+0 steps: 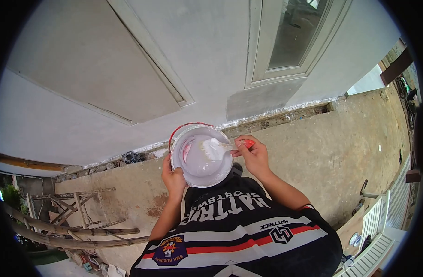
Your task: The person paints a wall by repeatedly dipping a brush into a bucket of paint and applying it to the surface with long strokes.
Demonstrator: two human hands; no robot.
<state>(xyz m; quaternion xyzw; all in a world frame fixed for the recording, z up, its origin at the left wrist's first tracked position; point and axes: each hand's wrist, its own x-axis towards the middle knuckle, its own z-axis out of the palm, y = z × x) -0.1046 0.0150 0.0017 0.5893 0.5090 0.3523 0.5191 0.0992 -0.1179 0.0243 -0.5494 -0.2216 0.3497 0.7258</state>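
Note:
A white paint bucket (200, 183) with a red handle stands out in front of my body, held up by its left rim in my left hand (174, 179). Pale, whitish-lavender paint covers its inside. Closed around a paintbrush (249, 144) with a red handle, my right hand (255, 159) is at the bucket's right rim. The brush's paint-covered head (214, 148) is inside the bucket. The fingers of my right hand partly hide the brush's middle.
A pale wall with a door panel (105, 60) and a narrow window (297, 32) rises ahead. Below it runs a rough gap (285, 117) along the concrete floor (322, 152). Wooden poles (96, 232) lie at left; a white slatted bench (371, 254) is at right.

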